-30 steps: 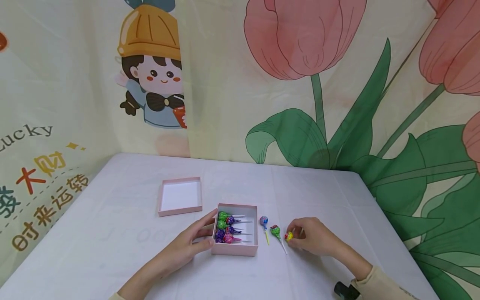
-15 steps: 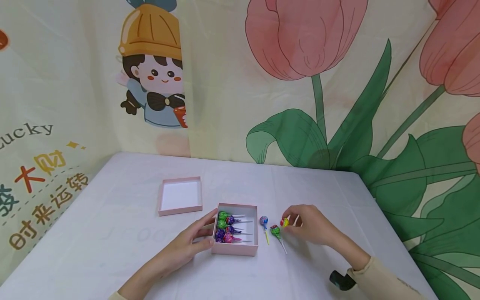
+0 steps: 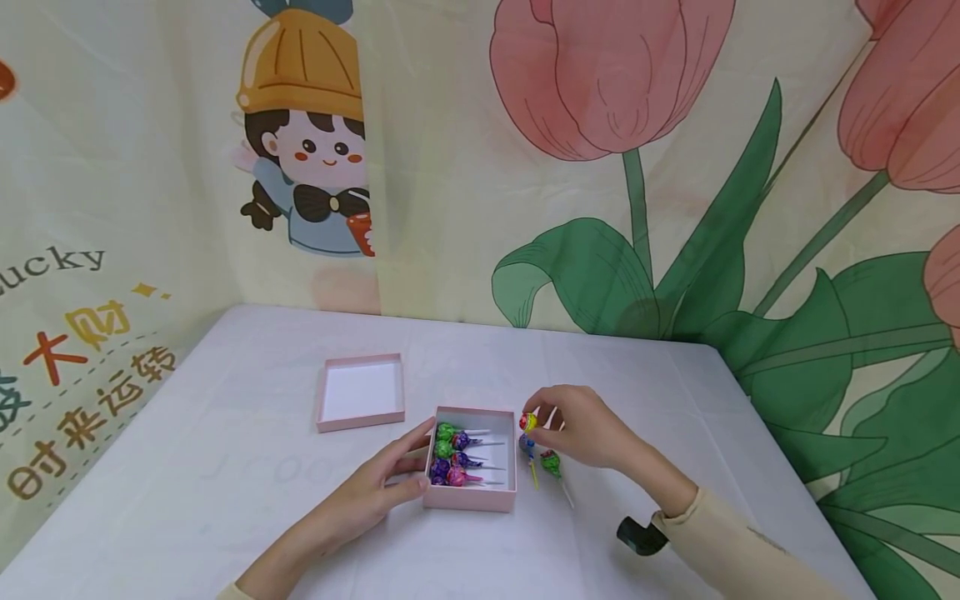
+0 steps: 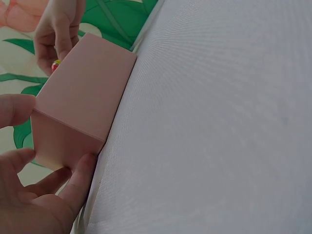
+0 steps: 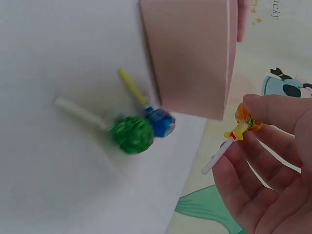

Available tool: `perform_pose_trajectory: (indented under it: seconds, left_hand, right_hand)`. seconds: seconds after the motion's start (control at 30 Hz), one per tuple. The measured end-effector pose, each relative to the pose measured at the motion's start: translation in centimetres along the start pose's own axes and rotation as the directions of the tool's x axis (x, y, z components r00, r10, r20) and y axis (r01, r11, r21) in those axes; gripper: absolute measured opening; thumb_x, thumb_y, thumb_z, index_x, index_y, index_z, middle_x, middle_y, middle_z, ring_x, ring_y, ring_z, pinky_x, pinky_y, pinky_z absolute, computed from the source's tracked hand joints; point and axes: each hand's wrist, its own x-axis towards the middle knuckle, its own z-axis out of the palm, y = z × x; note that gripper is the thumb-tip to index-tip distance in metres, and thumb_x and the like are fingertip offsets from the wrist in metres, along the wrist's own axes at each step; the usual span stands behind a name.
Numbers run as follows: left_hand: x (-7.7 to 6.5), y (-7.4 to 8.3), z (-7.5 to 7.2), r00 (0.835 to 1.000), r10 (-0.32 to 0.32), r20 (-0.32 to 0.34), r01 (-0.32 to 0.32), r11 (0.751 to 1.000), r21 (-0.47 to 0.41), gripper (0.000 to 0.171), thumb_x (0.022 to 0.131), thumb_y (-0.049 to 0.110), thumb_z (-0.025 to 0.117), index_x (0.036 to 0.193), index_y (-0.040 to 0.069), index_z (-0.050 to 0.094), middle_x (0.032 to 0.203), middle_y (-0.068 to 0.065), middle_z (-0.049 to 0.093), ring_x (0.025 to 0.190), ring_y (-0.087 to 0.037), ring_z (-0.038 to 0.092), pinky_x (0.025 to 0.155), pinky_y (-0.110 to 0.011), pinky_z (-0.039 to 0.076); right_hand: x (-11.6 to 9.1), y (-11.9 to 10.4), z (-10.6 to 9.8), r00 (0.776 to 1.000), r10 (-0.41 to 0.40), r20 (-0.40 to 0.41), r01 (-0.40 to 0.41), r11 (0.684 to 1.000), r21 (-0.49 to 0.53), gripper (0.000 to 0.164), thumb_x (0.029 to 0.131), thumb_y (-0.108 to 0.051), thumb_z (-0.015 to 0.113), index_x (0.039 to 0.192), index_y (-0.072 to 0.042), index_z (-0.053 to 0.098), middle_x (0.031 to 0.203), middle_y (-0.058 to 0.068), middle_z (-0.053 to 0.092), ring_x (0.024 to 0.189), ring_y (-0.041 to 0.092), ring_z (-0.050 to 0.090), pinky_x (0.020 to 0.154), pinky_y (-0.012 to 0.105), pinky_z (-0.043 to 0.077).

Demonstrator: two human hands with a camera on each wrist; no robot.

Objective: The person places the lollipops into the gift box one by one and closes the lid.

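Observation:
My left hand [image 3: 382,479] holds the left end of a pink open-topped box [image 3: 472,498], its fingertips spread along that wall [image 4: 63,141]. Inside the box lie several wrapped lollipops [image 3: 457,476], green, purple and pink, sticks pointing right. My right hand [image 3: 581,425] pinches the head of a yellow-and-red lollipop [image 3: 528,422] just right of the box; its white stick shows in the right wrist view, angled down. Beneath that hand a blue lollipop [image 5: 161,122] with a yellow stick and a green lollipop [image 5: 131,135] with a white stick lie on the table.
The pink box lid [image 3: 362,392], white inside, lies behind and left of the box. All of it rests on a table with a white cloth [image 3: 247,433]. A printed backdrop [image 3: 435,167] with tulips and a cartoon figure hangs behind the table.
My right hand has lifted the yellow-and-red lollipop and carried it left and away from me, from right of the green one to beside the box. My left hand and the box have stayed put.

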Motion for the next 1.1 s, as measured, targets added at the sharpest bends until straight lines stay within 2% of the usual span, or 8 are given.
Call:
perform_pose_trajectory:
  seconds: [0.53,1.1]
  left_hand:
    - [0.2,0.0,0.1,1.000,-0.018,0.005,0.018,1.000,-0.014,0.076,0.108,0.029,0.064,0.171,0.029,0.023,0.171,-0.021,0.030,0.148,-0.041,0.046,0.118,-0.064,0.036]
    - [0.0,0.3,0.0,1.000,-0.012,0.014,0.013,1.000,-0.025,0.075,0.108,0.028,0.063,0.171,0.028,0.022,0.172,-0.021,0.029,0.148,-0.042,0.045,0.117,-0.064,0.038]
  right_hand:
    - [3.1,-2.6,1.7,0.999,-0.055,0.005,0.054,0.998,0.025,0.023,0.095,-0.014,0.082,0.117,-0.014,0.076,0.094,-0.005,0.070,0.084,0.016,0.065,0.071,0.024,0.057]
    - [4.5,-3.9,2.9,0.996,-0.090,0.008,0.090,0.995,0.036,0.026,0.094,-0.014,0.083,0.120,-0.013,0.076,0.095,-0.005,0.070,0.083,0.018,0.065,0.072,0.023,0.056]
